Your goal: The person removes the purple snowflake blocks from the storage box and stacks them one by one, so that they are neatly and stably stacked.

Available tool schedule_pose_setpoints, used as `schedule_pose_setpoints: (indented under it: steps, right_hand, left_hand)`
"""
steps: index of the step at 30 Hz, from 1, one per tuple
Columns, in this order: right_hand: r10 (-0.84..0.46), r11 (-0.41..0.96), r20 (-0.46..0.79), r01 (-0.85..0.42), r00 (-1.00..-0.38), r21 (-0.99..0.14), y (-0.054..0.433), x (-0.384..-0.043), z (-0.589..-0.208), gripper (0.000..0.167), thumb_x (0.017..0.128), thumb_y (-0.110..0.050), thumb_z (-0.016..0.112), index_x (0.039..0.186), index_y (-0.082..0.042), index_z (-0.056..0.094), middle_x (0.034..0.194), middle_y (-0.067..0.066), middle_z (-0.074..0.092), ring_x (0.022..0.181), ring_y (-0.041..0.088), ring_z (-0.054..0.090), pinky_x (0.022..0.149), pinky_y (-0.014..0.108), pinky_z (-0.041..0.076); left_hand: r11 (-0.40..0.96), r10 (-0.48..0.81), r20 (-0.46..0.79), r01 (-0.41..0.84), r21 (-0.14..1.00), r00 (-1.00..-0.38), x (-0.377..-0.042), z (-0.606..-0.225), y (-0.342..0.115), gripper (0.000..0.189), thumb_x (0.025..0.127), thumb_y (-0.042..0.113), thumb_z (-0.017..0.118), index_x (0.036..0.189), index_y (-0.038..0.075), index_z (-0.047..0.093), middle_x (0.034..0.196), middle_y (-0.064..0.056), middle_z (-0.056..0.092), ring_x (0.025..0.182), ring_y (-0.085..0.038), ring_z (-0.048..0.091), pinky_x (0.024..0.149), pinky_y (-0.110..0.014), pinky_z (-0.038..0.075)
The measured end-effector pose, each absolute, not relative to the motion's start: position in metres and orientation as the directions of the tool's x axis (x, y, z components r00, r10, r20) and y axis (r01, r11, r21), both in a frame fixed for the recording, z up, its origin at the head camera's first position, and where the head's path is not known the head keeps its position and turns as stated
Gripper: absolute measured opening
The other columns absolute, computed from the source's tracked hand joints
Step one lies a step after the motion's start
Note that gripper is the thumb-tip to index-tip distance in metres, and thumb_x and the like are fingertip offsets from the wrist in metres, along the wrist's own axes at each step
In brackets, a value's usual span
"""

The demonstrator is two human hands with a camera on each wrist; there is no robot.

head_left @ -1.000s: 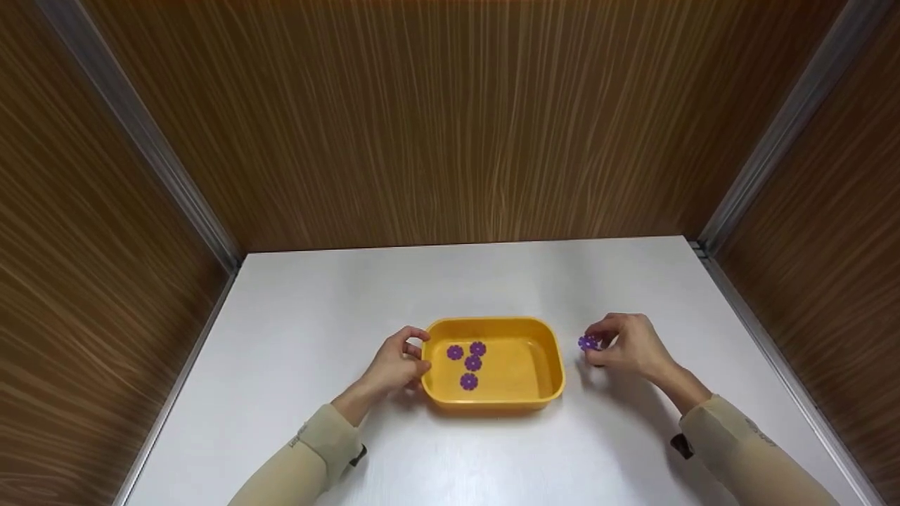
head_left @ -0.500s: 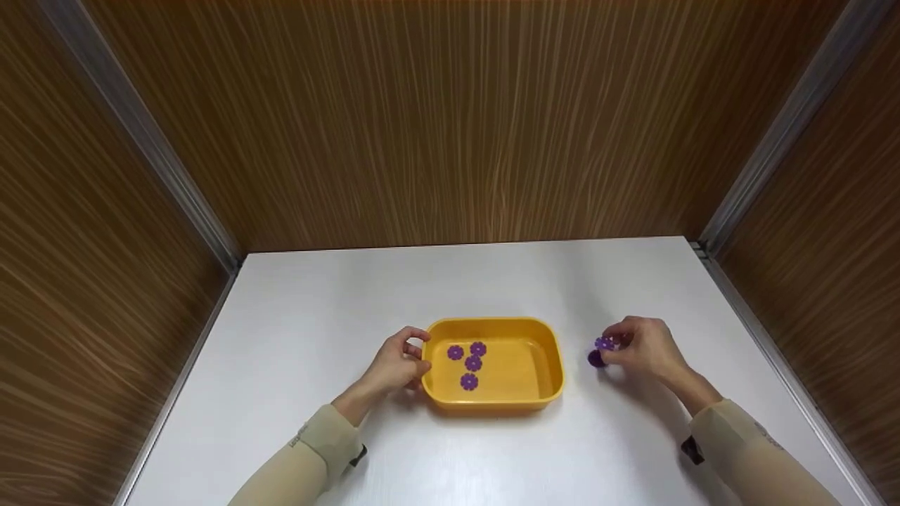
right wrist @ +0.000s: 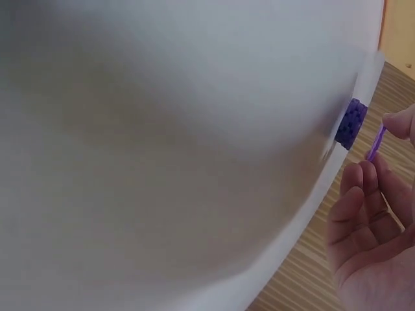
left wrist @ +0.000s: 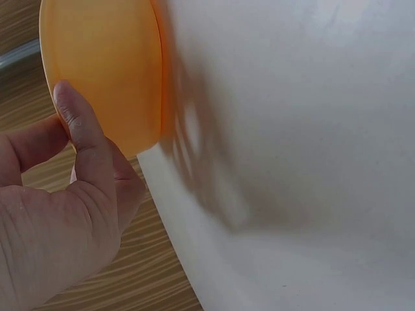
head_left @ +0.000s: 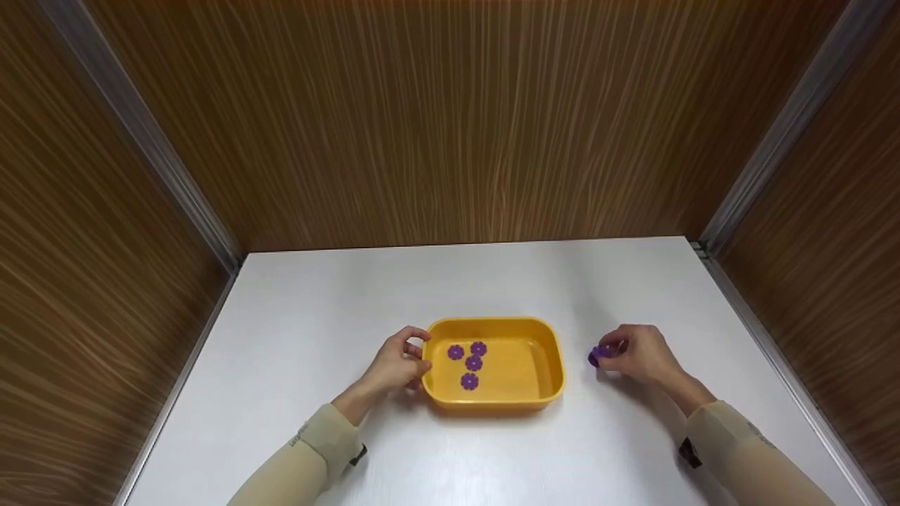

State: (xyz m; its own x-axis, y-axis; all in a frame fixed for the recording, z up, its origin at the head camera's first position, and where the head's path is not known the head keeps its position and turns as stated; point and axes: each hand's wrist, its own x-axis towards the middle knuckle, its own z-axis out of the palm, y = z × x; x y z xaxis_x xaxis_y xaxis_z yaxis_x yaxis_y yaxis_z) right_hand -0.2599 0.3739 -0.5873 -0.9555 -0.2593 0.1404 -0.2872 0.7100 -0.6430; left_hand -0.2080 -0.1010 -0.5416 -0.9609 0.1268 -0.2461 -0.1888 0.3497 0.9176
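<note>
My left hand (head_left: 391, 364) grips the left end of a yellow plastic tray (head_left: 520, 405), thumb and fingers at its rim; the left wrist view shows the thumb against the tray's wall (left wrist: 107, 71). Several purple flower-shaped discs (head_left: 470, 381) lie flat inside, towards the left. To the right of the tray, my right hand (head_left: 643, 353) pinches one more purple flower disc (right wrist: 377, 142) between thumb and fingertips. Right beside that disc, a short stack of purple discs (right wrist: 351, 124) stands on the table, partly hidden by the held disc and fingers in the head view.
The white table (head_left: 316, 295) is bounded by a wood-grain back panel (head_left: 464, 126) and side panels with grey metal corner strips (head_left: 773, 126). Both forearms wear light beige sleeves (head_left: 745, 443).
My right hand has moved a little right, then down with its disc to the purple stack, which came into sight beside the fingers. The left hand, tray and discs inside have stayed put.
</note>
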Motion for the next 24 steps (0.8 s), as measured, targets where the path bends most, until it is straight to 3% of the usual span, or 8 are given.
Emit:
schedule_pose_setpoints:
  steps: [24]
  right_hand:
    - [-0.278,0.746,0.129,-0.298,-0.952,-0.595,0.3719,-0.2605,-0.5895,0.031,0.079,-0.013,0.096,0.106,-0.003,0.087,0.092,0.007,0.08,0.079,0.015,0.065,0.067,0.02,0.055]
  left_hand:
    - [0.363,0.12,-0.247,-0.189,0.912,-0.961,-0.2077,-0.5422,-0.1006,0.053,0.095,-0.002,0.074,0.145,0.01,0.062,0.11,-0.009,0.057,0.074,-0.017,0.065,0.064,-0.034,0.068]
